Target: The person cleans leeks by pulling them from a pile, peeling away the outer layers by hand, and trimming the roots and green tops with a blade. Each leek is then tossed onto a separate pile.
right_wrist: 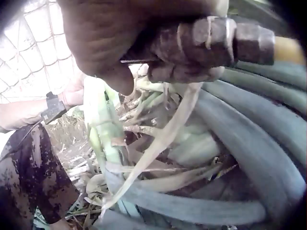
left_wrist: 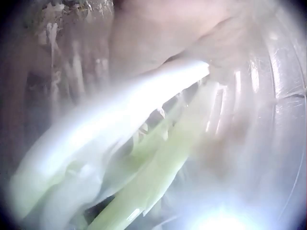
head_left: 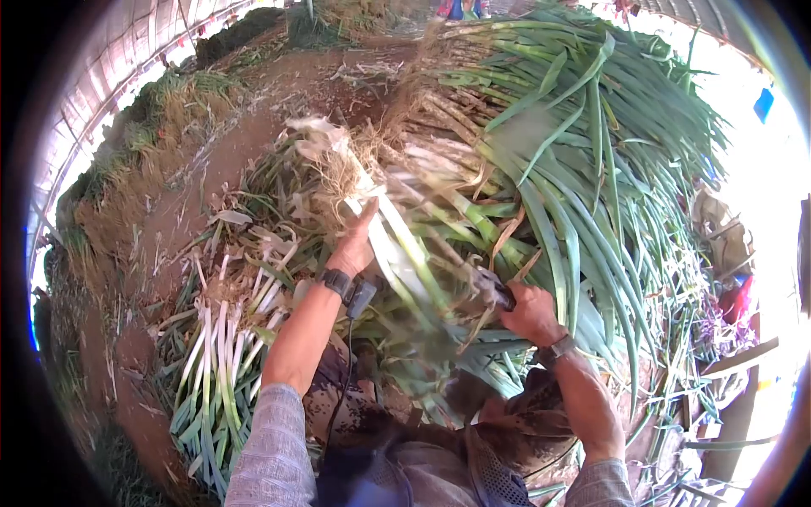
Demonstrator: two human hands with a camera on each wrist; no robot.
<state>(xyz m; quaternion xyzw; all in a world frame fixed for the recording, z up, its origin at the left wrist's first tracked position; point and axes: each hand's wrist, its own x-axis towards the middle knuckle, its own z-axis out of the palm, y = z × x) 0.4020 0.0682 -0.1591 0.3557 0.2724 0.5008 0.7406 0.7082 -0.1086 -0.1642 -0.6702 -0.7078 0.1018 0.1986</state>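
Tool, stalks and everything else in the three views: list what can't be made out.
- Tool: partly covered by the right hand, right wrist view.
- Yellow piece on the tool: cut off by the right edge, right wrist view.
- Left hand's finger placement on the stalks: lost in blur and glare, left wrist view.
- Figure in the background: cut off by the top edge, head view.

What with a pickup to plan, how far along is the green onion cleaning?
Partway, I'd judge. The white-stalked bunch at the person's left already looks cleaned. The left hand grips rooted onion stalks, and the right hand holds a metal-fitted tool. The big, brownish-stemmed pile at the right looks left to do.
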